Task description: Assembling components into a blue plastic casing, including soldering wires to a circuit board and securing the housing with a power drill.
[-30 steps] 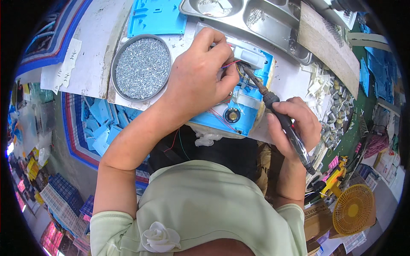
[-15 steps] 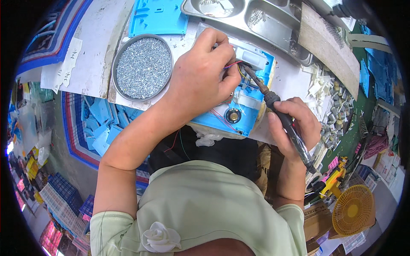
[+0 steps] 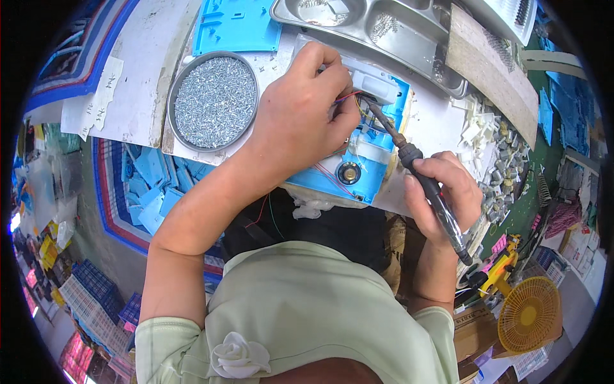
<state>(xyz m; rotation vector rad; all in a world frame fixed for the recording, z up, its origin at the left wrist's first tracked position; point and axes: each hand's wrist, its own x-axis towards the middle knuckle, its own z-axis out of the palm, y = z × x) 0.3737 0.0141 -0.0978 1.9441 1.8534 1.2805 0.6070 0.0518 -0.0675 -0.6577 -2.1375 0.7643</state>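
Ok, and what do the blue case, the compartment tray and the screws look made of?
Blue case: probably moulded plastic, smooth with a slight sheen; its even colour and shaped edges suggest it.
Compartment tray: metal, likely stainless steel; silvery and fairly polished, with bright reflections.
Screws: shiny metal, judging by their silvery glints; too small to tell which metal or plating.

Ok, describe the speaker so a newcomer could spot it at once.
On the white table, find the blue casing partly covered by the left hand. Along its edge nearest the person, beside thin wires, sits the speaker, told from them by its round black rim and brassy ring.
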